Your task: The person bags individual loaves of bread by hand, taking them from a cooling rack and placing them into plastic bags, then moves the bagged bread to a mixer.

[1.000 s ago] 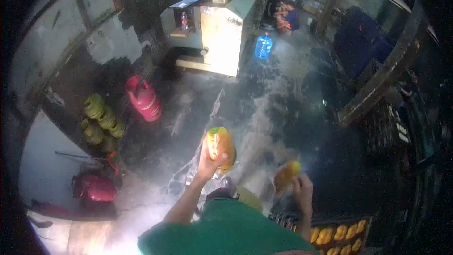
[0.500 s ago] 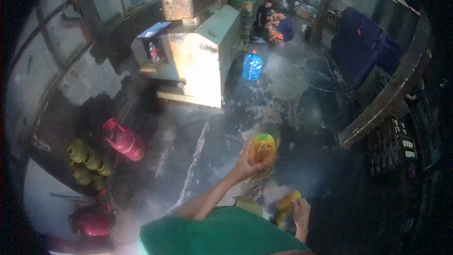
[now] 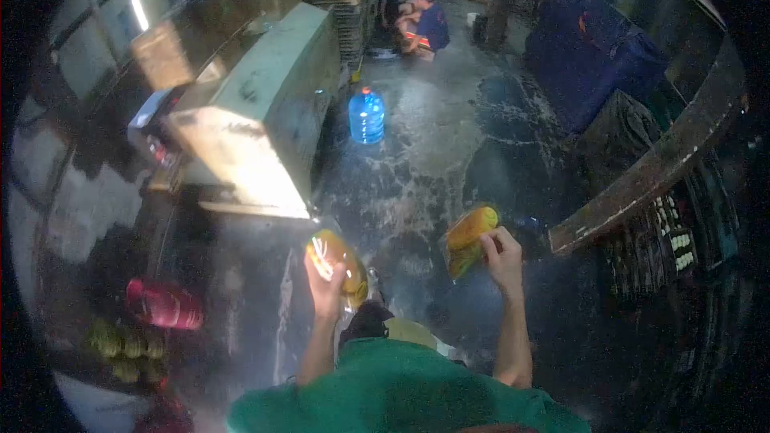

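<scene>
Head view, what has changed: a second ago the right hand [image 3: 504,250] hung low by the hip with its bottle; now it is raised level with the left hand [image 3: 327,287], so both yellow bottles are carried out in front. The machine and the blue jug have slid down and nearer in the frame — the person appears to be walking toward 12 o'clock, so I judge this a carry under way, not a set-down.

Left hand: fingers wrapped shut around a yellow bottle [image 3: 337,261], which sits at 11 o'clock of the green shirt [image 3: 393,393].

Right hand: clamped on a second yellow bottle [image 3: 471,239], tilted, at 1 o'clock of the shirt.

Materials and shapes:
- Bottles — translucent plastic, amber-yellow fill, rounded shoulders; blurred, labels unreadable.
- Floor [image 3: 417,168] — dark concrete, wet and streaked with pale residue.
- Machine [image 3: 257,120] — boxy metal cabinet, pale paint, glare on its near face, at 10 o'clock.
- Blue water jug [image 3: 366,115] — clear-blue plastic, cylindrical, upright at 12 o'clock.
- Red canister [image 3: 164,305] — lying on its side at 8 o'clock.
</scene>
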Tool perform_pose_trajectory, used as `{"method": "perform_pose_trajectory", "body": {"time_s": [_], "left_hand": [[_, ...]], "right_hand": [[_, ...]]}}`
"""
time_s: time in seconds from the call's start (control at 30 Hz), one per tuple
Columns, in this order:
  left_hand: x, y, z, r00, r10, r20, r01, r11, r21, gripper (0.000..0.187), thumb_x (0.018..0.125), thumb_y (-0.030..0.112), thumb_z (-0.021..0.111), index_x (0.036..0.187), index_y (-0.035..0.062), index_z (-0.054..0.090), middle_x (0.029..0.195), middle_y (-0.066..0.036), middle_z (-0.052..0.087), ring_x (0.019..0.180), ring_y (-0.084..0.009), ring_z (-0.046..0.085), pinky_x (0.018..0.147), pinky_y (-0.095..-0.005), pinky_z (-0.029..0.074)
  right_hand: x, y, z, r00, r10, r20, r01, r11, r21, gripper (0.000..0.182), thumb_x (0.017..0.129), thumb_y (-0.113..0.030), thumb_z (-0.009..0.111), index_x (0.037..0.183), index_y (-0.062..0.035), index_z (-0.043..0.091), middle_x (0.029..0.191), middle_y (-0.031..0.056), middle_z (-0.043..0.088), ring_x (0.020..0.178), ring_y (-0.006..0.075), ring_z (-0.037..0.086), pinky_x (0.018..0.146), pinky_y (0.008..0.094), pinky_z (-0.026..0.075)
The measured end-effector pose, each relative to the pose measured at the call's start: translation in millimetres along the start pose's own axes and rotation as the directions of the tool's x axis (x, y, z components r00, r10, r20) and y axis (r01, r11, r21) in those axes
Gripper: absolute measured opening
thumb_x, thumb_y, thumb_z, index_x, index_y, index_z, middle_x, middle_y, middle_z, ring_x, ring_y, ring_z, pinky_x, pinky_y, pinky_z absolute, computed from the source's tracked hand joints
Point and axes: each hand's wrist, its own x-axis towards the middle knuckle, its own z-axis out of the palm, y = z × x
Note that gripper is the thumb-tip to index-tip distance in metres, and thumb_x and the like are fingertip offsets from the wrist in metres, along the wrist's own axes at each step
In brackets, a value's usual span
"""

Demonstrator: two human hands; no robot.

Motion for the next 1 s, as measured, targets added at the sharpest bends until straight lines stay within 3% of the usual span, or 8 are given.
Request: {"method": "perform_pose_trajectory", "body": {"time_s": [0.1, 0.33, 0.47, 0.67, 0.73, 0.83, 0.97, 1.0], "left_hand": [[90, -50, 19, 1.0, 0.021, 0.019, -0.021, 0.999, 0.036, 0.076, 0.085, 0.023, 0.073, 0.145, 0.0024, 0.032, 0.132, -0.012, 0.047, 0.121, -0.0231, 0.049, 0.105, -0.0393, 0.041], [333, -57, 175, 0.972, -0.07, 0.223, 0.071, 0.997, 0.002, 0.084, 0.082, 0.022, 0.074, 0.149, 0.0033, 0.028, 0.14, -0.016, 0.045, 0.131, -0.0275, 0.044, 0.111, -0.0408, 0.036], [435, -60, 296, 0.899, -0.174, 0.403, 0.083, 0.969, 0.233, 0.095, 0.081, 0.032, 0.078, 0.153, 0.0014, 0.023, 0.147, -0.02, 0.04, 0.137, -0.0296, 0.039, 0.112, -0.0412, 0.035], [535, -129, 476, 0.842, -0.017, 0.54, -0.102, 0.976, 0.19, 0.094, 0.08, 0.033, 0.079, 0.151, 0.0013, 0.028, 0.143, -0.019, 0.044, 0.133, -0.0281, 0.045, 0.11, -0.0395, 0.037], [550, -126, 538, 0.851, -0.104, 0.515, 0.021, 0.986, 0.164, 0.093, 0.079, 0.032, 0.08, 0.151, 0.002, 0.028, 0.14, -0.018, 0.047, 0.129, -0.0259, 0.049, 0.108, -0.0393, 0.041], [595, -141, 608, 0.886, -0.016, 0.463, 0.053, 0.996, -0.068, 0.093, 0.08, 0.028, 0.079, 0.152, 0.0032, 0.024, 0.139, -0.017, 0.048, 0.128, -0.026, 0.049, 0.108, -0.0394, 0.041], [665, -157, 650, 0.955, -0.083, 0.286, 0.049, 0.991, 0.124, 0.087, 0.086, 0.019, 0.073, 0.153, 0.0036, 0.021, 0.143, -0.016, 0.043, 0.132, -0.0278, 0.045, 0.109, -0.0404, 0.04], [683, -166, 658, 0.969, -0.095, 0.229, 0.078, 0.993, 0.085, 0.086, 0.086, 0.018, 0.072, 0.153, 0.0036, 0.021, 0.143, -0.016, 0.043, 0.131, -0.0274, 0.045, 0.109, -0.0402, 0.04]], "right_hand": [[71, 48, 25, 0.999, -0.002, -0.033, 0.001, 1.0, -0.027, 0.018, 0.096, -0.013, 0.062, 0.084, 0.0001, 0.06, 0.075, 0.0015, 0.055, 0.063, 0.0076, 0.053, 0.056, 0.0259, 0.043], [164, 127, 21, 0.991, 0.114, -0.073, -0.131, 0.938, -0.321, 0.014, 0.092, -0.012, 0.062, 0.087, 0.0007, 0.063, 0.078, 0.0093, 0.059, 0.067, 0.0174, 0.058, 0.062, 0.033, 0.046], [208, 188, -4, 0.918, 0.332, -0.217, -0.37, 0.915, -0.164, 0.016, 0.092, -0.015, 0.063, 0.089, -0.0001, 0.064, 0.08, 0.0104, 0.061, 0.063, 0.0205, 0.059, 0.061, 0.035, 0.048], [313, 326, -48, 0.893, 0.346, -0.289, -0.422, 0.866, -0.267, 0.025, 0.094, -0.026, 0.063, 0.091, -0.0014, 0.067, 0.083, 0.0078, 0.062, 0.066, 0.0161, 0.058, 0.06, 0.0311, 0.047], [363, 402, -77, 0.86, 0.461, -0.22, -0.499, 0.85, -0.168, 0.023, 0.096, -0.024, 0.059, 0.097, -0.003, 0.068, 0.085, 0.0108, 0.064, 0.073, 0.0204, 0.061, 0.065, 0.0342, 0.048], [509, 373, -112, 0.95, 0.227, -0.217, -0.283, 0.916, -0.285, 0.021, 0.098, -0.02, 0.055, 0.098, -0.002, 0.066, 0.089, 0.0143, 0.065, 0.077, 0.0284, 0.063, 0.069, 0.0371, 0.049], [702, 407, -149, 0.993, -0.109, -0.05, 0.086, 0.936, -0.341, 0.016, 0.095, -0.014, 0.056, 0.098, -0.0013, 0.065, 0.089, 0.0154, 0.064, 0.08, 0.0361, 0.061, 0.07, 0.0399, 0.048], [753, 392, -154, 0.998, -0.017, -0.06, -0.003, 0.948, -0.319, 0.015, 0.095, -0.013, 0.057, 0.098, -0.0012, 0.065, 0.088, 0.0148, 0.063, 0.079, 0.0337, 0.06, 0.07, 0.0384, 0.048]]}}
